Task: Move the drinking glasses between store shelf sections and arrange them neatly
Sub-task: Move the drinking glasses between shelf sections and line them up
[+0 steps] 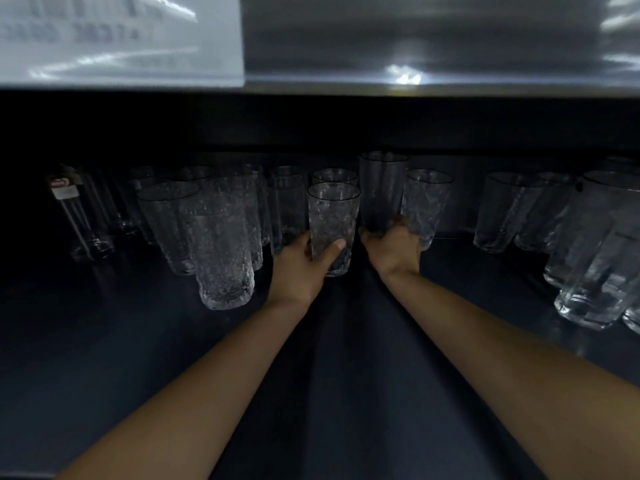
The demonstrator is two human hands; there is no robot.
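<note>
2 hands are engaged at the middle of the dark shelf (346, 358), each on a separate glass. I record the left hand (304, 261) gripping a hammered tumbler (334, 216) low on its wall, thumb laid across the front and fingers wrapped behind. The right hand (393, 247) is curled round the base of a tall smooth glass (381, 188); its fingertips are hidden behind the glass. I cannot tell in this light whether either base is clear of the shelf. My judgement is that this step is best done by lifting each glass straight up before any sideways travel, because both grips sit low and the rims can swing. Obstructions are close. A second hammered tumbler (335, 175) stands just behind the left one, and another hammered tumbler (429, 199) is just beside the right hand, apparently touching its knuckles. A pebbled glass (223, 258) stands forward on the left, near the left wrist's path. A group of heavy faceted glasses (588, 271) occupies the right end, well apart. Slim labelled glasses (79, 209) stand at the far left. The upper shelf edge (415, 64) limits lift height, so I would keep the tall glass's rise small.
</note>
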